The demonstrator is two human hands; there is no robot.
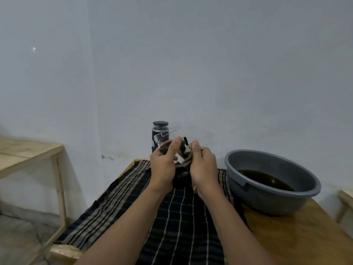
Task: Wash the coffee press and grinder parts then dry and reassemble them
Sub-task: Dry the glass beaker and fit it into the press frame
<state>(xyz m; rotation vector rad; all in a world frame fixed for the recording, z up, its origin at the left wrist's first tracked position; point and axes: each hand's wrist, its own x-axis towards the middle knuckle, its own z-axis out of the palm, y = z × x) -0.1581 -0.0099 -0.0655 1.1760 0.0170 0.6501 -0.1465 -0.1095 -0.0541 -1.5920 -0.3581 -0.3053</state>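
Observation:
My left hand (164,163) grips a clear glass beaker (162,139) with a thin handle, tilted and raised over the far end of the table. My right hand (202,163) presses a fold of the dark checked cloth (184,149) into and around the glass. The two hands are close together, with the glass and cloth between them, so most of the glass is hidden. Behind them a black cylindrical grinder (160,129) with a dark lid stands upright near the wall.
The checked cloth (168,217) covers the left and middle of the wooden table (298,236). A grey plastic basin (271,180) holding dark brown water sits at the right. A light wooden shelf (28,155) stands to the left, and a wall is close behind.

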